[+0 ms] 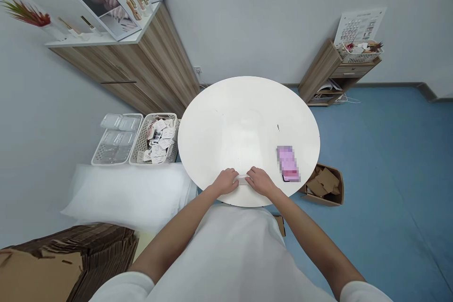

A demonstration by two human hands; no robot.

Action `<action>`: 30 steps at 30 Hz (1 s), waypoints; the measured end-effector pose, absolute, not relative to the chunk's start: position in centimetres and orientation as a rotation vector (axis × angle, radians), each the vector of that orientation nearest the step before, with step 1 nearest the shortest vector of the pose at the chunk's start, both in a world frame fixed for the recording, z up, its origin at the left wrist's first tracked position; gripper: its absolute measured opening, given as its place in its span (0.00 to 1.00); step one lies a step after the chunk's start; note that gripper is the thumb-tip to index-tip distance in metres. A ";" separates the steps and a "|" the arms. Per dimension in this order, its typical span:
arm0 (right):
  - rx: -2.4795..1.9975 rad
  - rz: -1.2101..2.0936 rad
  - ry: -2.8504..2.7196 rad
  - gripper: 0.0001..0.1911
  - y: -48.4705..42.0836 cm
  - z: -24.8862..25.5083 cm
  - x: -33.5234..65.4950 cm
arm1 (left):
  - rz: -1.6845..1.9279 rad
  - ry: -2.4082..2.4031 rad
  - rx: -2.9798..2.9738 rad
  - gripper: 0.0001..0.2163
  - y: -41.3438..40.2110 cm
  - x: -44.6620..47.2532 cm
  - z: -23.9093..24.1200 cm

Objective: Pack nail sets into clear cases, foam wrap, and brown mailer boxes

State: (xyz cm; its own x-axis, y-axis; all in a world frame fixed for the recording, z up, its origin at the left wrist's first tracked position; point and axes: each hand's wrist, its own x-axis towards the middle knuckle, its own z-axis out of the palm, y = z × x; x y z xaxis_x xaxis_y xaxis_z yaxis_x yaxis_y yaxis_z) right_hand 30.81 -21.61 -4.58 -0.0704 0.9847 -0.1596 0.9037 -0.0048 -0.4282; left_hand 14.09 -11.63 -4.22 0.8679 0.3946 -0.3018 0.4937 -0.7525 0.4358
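Near the front edge of the round white table (244,104), a small transparent plastic case (242,180) lies between my hands. My left hand (226,181) grips its left end with curled fingers. At the opposite end, the fingers and thumb of my right hand (259,180) pinch it. The case is whitish and hard to tell from the tabletop; its contents, if any, I cannot make out. To the right of my right hand lies a phone (288,164) with a pixelated pink screen.
Left of the table stand a white basket of transparent plastic cases (120,138) and a basket of printed cards (159,141). White sheets (130,193) and folded cardboard (71,264) are nearer me. A cardboard box (325,186) sits on the floor at right. Wooden cabinets (166,56) flank the wall.
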 end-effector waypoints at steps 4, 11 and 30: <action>-2.011 0.716 -2.099 0.15 -21.1 -4.9 31.5 | -0.321 0.650 2.439 0.09 -10.5 14.7 -4.6; -2.126 0.934 -1.888 0.17 -19.5 -5.9 32.3 | -0.338 0.802 2.211 0.14 -9.0 15.3 -5.7; -1.738 0.476 -2.325 0.21 -20.8 -7.4 32.0 | -0.098 0.956 2.598 0.24 -13.3 15.0 -5.7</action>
